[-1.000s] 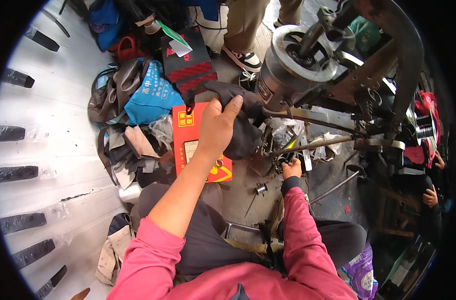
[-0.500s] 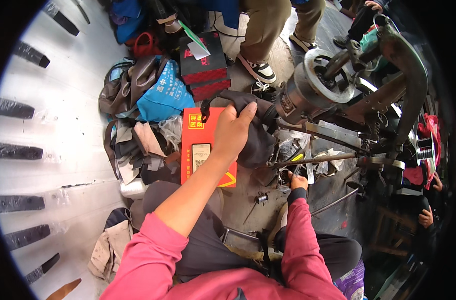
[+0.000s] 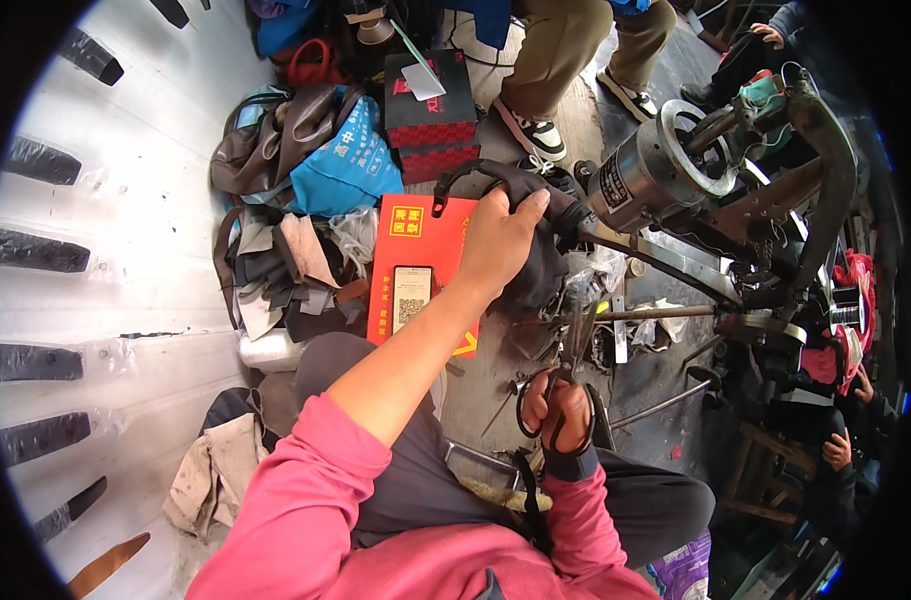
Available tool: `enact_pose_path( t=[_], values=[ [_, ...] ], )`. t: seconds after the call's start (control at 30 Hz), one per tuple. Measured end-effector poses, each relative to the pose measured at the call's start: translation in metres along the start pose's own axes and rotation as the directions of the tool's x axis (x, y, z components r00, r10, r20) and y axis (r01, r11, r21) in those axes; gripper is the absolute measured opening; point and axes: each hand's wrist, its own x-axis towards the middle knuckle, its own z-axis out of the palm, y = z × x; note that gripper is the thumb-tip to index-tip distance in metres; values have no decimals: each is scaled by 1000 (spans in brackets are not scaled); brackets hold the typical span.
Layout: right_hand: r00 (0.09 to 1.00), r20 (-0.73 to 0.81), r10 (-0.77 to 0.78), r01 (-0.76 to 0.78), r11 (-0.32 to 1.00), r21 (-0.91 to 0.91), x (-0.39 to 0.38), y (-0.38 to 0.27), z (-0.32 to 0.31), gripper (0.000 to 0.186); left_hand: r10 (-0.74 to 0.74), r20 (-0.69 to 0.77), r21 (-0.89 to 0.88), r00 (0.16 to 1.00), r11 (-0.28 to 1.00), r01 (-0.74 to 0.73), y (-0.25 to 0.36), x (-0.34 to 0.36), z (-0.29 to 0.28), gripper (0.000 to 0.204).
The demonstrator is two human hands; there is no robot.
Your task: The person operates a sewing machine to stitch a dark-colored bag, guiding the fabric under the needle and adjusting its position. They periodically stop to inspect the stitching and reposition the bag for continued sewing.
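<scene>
My left hand [image 3: 501, 238] is closed on a black fabric bag [image 3: 532, 288] with a looped strap, holding it up beside the metal head of a hand-cranked sewing machine [image 3: 624, 192]. Part of the bag is hidden behind my fingers. Lower and to the right, my right hand [image 3: 566, 412] grips a pair of large dark scissors [image 3: 579, 335] by its handle loops, blades pointing away from me. The scissors are apart from the bag.
A red box [image 3: 394, 290] bearing a printed code card lies left of the bag. Beyond it are a blue bag [image 3: 346, 165], fabric scraps [image 3: 301, 255] and a black-and-red box [image 3: 431, 110]. Another person's shoes [image 3: 531, 135] stand ahead. A person's hand [image 3: 837, 452] shows at far right.
My right hand has come up from the clutter by the machine and moved nearer to me, now with scissors in it. My left hand still holds the black bag, shifted slightly right in view.
</scene>
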Motion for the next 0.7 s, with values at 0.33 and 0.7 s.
enact_pose_path(
  t=[0.33,0.7],
  values=[
    [945,287,160,-261,895,361,60,-24,19,84,-45,24,-69,999,996,47,-2,1,-2,21],
    [957,252,141,-235,889,394,61,-14,12,84,-51,12,-159,999,986,52,-2,1,-1,25]
  ],
)
